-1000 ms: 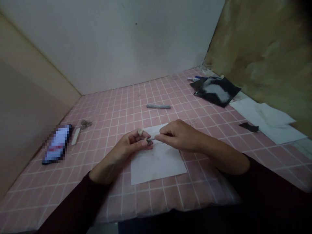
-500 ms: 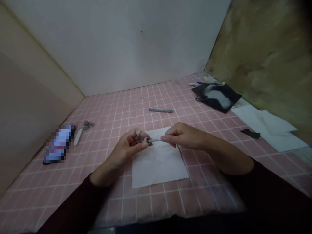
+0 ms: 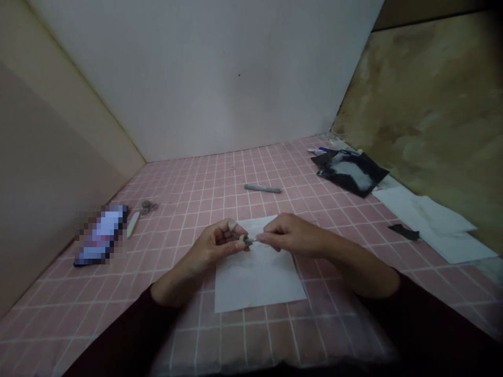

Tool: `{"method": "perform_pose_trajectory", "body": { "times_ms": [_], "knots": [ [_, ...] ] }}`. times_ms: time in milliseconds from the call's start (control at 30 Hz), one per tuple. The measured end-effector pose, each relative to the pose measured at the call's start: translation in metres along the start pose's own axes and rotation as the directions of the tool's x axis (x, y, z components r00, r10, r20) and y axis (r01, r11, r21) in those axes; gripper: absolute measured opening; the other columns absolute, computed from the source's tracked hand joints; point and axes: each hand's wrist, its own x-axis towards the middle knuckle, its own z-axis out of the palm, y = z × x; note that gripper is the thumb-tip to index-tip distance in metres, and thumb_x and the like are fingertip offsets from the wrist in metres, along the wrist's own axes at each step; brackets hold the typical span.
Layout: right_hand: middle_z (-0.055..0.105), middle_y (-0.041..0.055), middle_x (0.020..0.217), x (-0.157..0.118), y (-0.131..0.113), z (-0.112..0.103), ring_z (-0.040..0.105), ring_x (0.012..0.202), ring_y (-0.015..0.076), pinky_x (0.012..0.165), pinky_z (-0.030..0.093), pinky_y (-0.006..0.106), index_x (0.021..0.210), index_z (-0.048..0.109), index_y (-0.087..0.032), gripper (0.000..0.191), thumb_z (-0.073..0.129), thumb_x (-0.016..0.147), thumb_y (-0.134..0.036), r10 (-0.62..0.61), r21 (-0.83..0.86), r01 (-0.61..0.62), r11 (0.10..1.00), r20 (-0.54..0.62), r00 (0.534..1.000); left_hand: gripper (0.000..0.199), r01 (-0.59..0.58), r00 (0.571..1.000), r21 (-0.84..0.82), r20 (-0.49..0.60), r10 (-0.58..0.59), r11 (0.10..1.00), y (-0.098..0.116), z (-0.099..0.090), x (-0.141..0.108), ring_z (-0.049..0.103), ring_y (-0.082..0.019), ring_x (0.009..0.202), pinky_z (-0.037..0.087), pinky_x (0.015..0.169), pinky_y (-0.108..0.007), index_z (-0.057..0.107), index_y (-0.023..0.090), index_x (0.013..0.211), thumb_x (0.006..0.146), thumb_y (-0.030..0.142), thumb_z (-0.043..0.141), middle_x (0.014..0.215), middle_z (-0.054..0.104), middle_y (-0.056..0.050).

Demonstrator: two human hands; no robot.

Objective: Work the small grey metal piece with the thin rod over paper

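My left hand (image 3: 214, 245) pinches a small tan ring (image 3: 244, 239) between thumb and fingertips. A beige band wraps one finger of that hand. My right hand (image 3: 288, 234) is closed on a thin grey metal tool (image 3: 254, 240), perhaps a small file, whose tip reaches into or against the ring. Most of the tool is hidden by the fingers. Both hands are held over a white sheet of paper (image 3: 257, 285) with faint grey smudges, lying on the pink checked tablecloth.
A grey rod (image 3: 262, 188) lies beyond the hands. At left are a phone (image 3: 102, 233), a white flat stick (image 3: 133, 225) and several small ring-like pieces (image 3: 147, 206). On the right lie a dusty black sheet (image 3: 353, 172), white papers (image 3: 428, 220) and a dark scrap (image 3: 404, 231).
The view has tilted up slightly, so everything sits lower. The tool's exposed length between the hands is shorter, and my right hand is closer to the ring.
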Motion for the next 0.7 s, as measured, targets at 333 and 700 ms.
{"method": "perform_pose_trajectory", "body": {
  "times_ms": [333,700],
  "knots": [
    [0.039,-0.0038,0.05,0.002,-0.004,0.007,0.036,0.051,0.0076,0.054,0.026,0.026,0.055,0.05,-0.016,0.044,0.05,0.091,-0.041,-0.064,-0.061,0.062,0.996,-0.026,0.998,0.023,0.071,0.997,-0.052,0.035,-0.069,0.996,0.001,-0.001,0.0,0.066,-0.014,0.07,0.05,0.072,-0.026,0.067,0.014,0.087,0.075,0.027,0.081,0.074,0.072,-0.003],
    [0.04,-0.0037,0.053,-0.001,-0.004,0.006,0.036,0.052,0.0079,0.055,0.026,0.025,0.056,0.047,-0.016,0.046,0.049,0.092,-0.045,-0.116,-0.11,0.113,0.987,-0.02,0.993,0.017,0.137,0.991,-0.094,0.029,-0.134,0.986,0.0,-0.001,-0.001,0.063,-0.011,0.058,0.05,0.062,-0.023,0.068,0.012,0.079,0.072,0.025,0.078,0.066,0.071,-0.003]
  ]
}}
